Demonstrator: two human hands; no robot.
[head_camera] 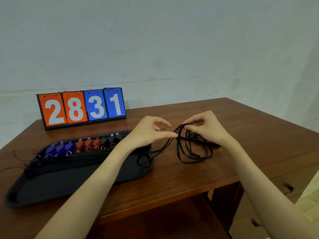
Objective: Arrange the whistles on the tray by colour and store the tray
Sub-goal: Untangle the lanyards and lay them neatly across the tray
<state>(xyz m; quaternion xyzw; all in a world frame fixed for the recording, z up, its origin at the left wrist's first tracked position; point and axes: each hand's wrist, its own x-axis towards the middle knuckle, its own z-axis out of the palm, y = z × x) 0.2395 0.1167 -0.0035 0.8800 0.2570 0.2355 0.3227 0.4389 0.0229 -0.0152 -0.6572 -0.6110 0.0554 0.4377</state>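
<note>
While the whistles (81, 146) sat in colour groups, blue, red, black, along the tray's (69, 183) far edge on the bench (233, 121), I had both hands just right of it working a cord bundle (191, 149). Right hand (205, 128) pinched the loops; left hand (151, 133) pinched a strand. Best approach, I reckoned: keep loops gathered, coil neatly, avoid tugging whistles out of line.

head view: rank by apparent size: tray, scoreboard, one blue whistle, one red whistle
1. black tray, largest, though it lies nearer the camera.
2. flip scoreboard.
3. blue whistle and red whistle: look alike, not ranked.
</note>
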